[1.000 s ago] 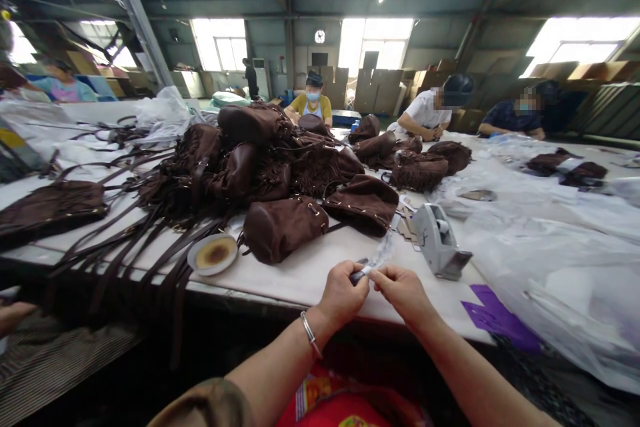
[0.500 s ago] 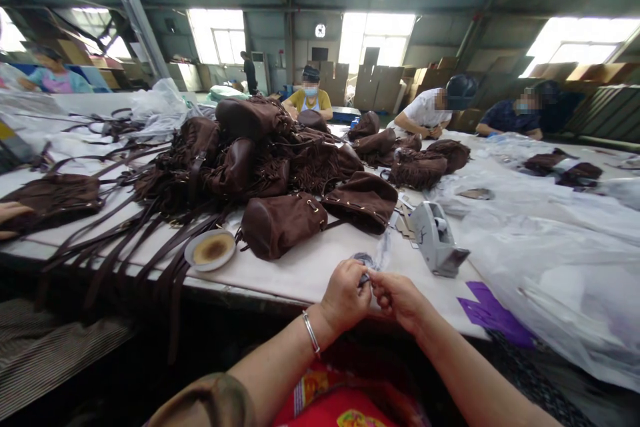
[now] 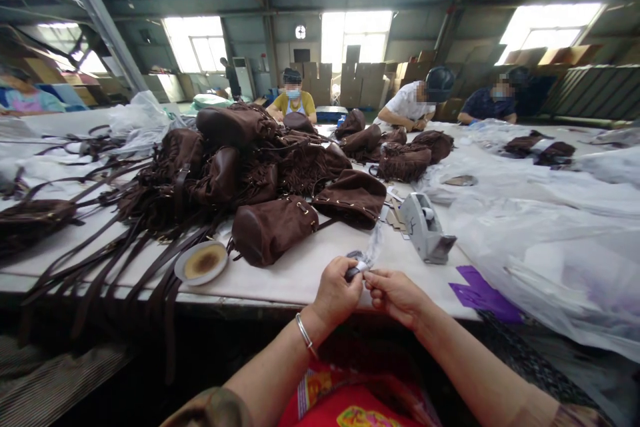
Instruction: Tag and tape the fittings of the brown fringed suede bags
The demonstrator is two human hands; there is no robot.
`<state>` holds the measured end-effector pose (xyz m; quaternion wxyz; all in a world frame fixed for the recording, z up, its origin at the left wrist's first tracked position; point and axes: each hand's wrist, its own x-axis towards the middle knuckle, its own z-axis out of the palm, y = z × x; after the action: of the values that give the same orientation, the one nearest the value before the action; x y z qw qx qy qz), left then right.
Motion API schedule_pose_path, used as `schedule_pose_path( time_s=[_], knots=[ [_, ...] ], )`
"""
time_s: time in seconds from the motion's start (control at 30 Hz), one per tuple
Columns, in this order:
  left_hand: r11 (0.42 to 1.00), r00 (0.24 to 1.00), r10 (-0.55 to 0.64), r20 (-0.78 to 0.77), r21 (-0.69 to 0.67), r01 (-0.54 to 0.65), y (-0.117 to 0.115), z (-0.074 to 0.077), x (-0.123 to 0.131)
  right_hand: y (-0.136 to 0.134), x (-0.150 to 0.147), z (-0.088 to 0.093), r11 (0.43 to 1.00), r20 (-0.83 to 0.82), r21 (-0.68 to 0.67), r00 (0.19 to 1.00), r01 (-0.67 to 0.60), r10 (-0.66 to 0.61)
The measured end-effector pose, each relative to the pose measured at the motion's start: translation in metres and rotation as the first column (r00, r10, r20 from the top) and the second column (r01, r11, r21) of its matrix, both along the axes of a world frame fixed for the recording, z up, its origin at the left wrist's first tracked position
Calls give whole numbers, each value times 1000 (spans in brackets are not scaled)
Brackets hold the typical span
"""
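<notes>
Close to the table's front edge, my left hand (image 3: 336,297) is closed around a small grey bundle (image 3: 353,272) with a white band on it. What the bundle is made of cannot be made out. My right hand (image 3: 397,297) meets it from the right, thumb and forefinger pinched together beside the white band; whatever is between those fingertips is too small to name. Wispy clear strands (image 3: 373,245) lie on the cloth just behind the bundle. Beyond the hands rests a brown drawstring bag (image 3: 273,230) on its side, with another brown bag (image 3: 353,199) next to it.
A heap of brown fringed bags (image 3: 225,173) fills the left middle, its straps hanging over the edge. Nearby are a shallow dish (image 3: 201,263), a grey tape dispenser (image 3: 425,227), purple pieces (image 3: 485,293) and clear plastic sheets (image 3: 540,247). Several people work across the table.
The whole view has shifted slightly, so things sit further left. More of the bundle's white band shows between my hands. My right fingertips remain pinched close to it.
</notes>
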<state>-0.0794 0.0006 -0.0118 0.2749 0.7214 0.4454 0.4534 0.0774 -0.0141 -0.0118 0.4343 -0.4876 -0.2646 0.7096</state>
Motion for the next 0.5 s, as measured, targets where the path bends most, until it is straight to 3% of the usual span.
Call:
schedule_pose_path(
  time_s=[0.2,0.4,0.5],
  knots=[
    [935,969,28,246,-349,61,4,0,-2,-1,-13,-2,986,-118,78,984,145,-135],
    [865,864,87,495,-468,181,7,-3,-2,-2,-24,-6,956,-170,180,965,230,-200],
    [817,765,119,632,-500,286,4,1,1,0,-23,-8,946,-126,226,970,231,-206]
  ],
)
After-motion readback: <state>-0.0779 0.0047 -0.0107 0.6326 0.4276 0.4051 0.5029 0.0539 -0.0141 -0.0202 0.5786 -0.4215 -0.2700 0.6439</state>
